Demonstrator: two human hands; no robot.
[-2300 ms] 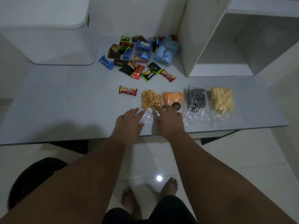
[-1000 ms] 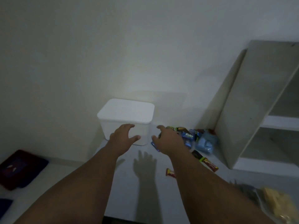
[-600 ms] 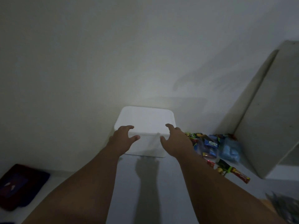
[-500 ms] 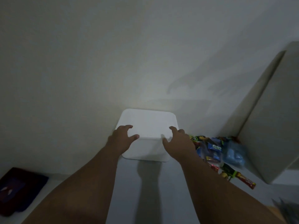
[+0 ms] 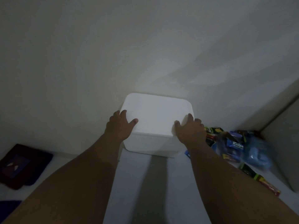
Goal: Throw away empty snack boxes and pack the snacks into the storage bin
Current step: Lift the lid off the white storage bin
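Note:
A white storage bin (image 5: 155, 115) with its lid on stands at the back of the pale table (image 5: 145, 183), against the wall. My left hand (image 5: 119, 126) grips the lid's left edge, thumb lying on top and fingers curled over the side. My right hand (image 5: 189, 131) grips the lid's right front corner in the same way. A heap of wrapped snacks (image 5: 233, 146) lies just right of the bin, with a clear blue bag (image 5: 257, 154) beside it. Loose snack bars (image 5: 258, 178) trail toward the front right.
A white shelf unit (image 5: 284, 135) rises at the right edge, close behind the snacks. A dark red cushion (image 5: 21, 165) lies low on the left, beyond the table's edge. The wall stands directly behind the bin.
My view swung up from the snack bags at the table's front to the bin. Both hands reached forward and closed on the lid's two sides.

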